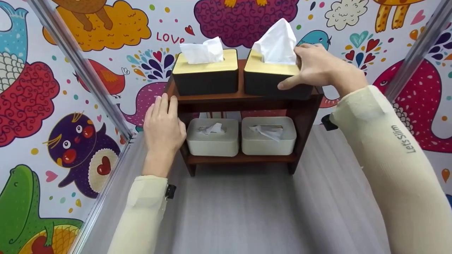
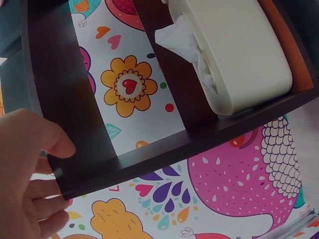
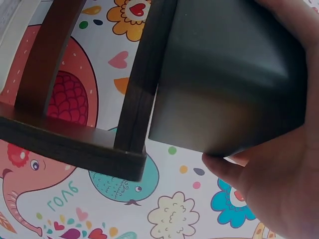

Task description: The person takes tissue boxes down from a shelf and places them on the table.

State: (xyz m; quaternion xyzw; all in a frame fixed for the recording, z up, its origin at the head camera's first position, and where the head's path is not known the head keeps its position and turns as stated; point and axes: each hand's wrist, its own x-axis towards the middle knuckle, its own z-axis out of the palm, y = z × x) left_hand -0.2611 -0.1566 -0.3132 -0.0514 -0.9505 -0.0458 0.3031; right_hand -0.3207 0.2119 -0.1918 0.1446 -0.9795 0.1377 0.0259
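Note:
My right hand (image 1: 314, 67) grips the right end of a black tissue box (image 1: 272, 83) with a gold lid and a tall white tissue. Its thumb lies on the box's front face, and the other fingers go round the far side. This box is on top of a dark brown wooden shelf (image 1: 243, 159), at the right. In the right wrist view, the black box (image 3: 224, 94) stands right at the shelf edge. At the shelf's upper left corner rests my left hand (image 1: 163, 125), fingers fairly straight along the outer side.
A second black tissue box (image 1: 206, 83) with a gold lid stands on the shelf's top left. Two cream tissue boxes, one left (image 1: 213, 144) and one right (image 1: 269, 145), sit side by side on the lower level. A cartoon-printed wall (image 1: 169, 21) rises behind.

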